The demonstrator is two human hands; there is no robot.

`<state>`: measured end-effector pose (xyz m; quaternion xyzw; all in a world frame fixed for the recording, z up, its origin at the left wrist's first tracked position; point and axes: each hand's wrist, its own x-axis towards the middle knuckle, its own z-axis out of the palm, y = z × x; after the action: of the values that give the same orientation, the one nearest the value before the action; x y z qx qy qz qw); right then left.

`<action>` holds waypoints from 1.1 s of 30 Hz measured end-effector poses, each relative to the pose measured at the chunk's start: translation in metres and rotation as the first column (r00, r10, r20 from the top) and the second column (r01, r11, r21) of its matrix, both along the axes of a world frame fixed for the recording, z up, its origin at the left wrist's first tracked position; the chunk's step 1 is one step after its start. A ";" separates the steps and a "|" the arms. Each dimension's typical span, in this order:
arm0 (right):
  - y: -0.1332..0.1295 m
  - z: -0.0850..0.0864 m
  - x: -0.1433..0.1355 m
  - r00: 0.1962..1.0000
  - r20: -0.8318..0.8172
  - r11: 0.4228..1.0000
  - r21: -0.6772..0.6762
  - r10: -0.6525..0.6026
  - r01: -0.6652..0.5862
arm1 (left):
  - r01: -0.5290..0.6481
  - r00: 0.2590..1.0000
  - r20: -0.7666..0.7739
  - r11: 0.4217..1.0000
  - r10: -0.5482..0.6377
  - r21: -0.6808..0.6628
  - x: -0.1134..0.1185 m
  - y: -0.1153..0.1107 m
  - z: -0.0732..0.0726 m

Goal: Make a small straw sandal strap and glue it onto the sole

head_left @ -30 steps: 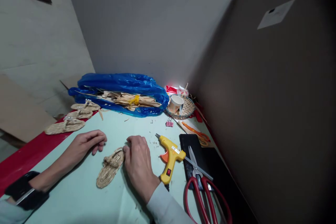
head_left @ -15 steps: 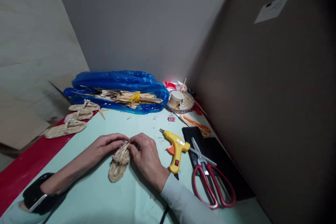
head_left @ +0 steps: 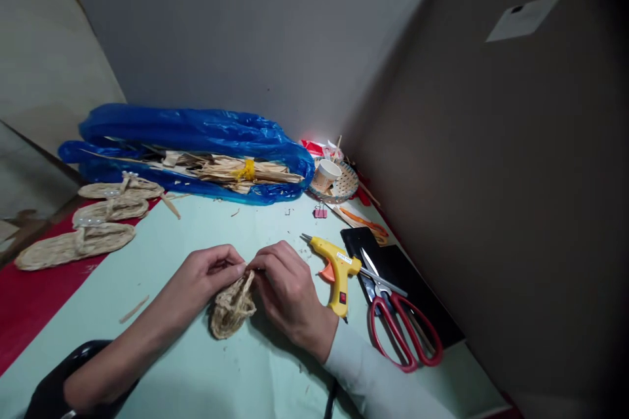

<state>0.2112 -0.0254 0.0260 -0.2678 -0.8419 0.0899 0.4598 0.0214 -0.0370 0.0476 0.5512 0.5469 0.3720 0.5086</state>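
A small woven straw sandal is tilted up from the table in front of me, its far end between my hands. My left hand pinches that end from the left, thumb and fingers together. From the right, my right hand grips the same end, with its fingertips meeting those of the left. The fingers hide the tip of the sandal. Just right of my right hand lies a yellow hot glue gun, its nozzle pointing away to the left.
Red-handled scissors rest partly on a black phone-like slab. Several straw sandals lie at the left edge. Behind are a blue plastic bag with dried straw, a basket with a white cup, and a pink binder clip.
The view has shifted, so the sandals at left look larger. Both hands stay on the sandal, which is now tilted more steeply with its strap turned further toward me.
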 end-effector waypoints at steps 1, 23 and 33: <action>0.000 0.002 0.001 1.000 0.015 0.999 0.032 0.010 -0.010 | -0.023 1.000 0.005 1.000 0.023 -0.008 0.002 -0.001 0.001; -0.010 0.019 0.009 0.997 0.081 0.993 0.120 -0.012 0.003 | -0.214 0.969 -0.083 0.960 0.231 0.180 0.019 -0.023 0.008; -0.017 0.022 0.009 0.993 0.113 0.992 -0.120 -0.034 0.047 | -0.169 0.981 -0.072 0.971 0.182 0.167 0.025 -0.025 0.007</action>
<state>0.2206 -0.0427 0.0475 -0.3172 -0.8533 0.1171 0.3969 0.0466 -0.0617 0.0548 0.5553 0.5834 0.4340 0.4036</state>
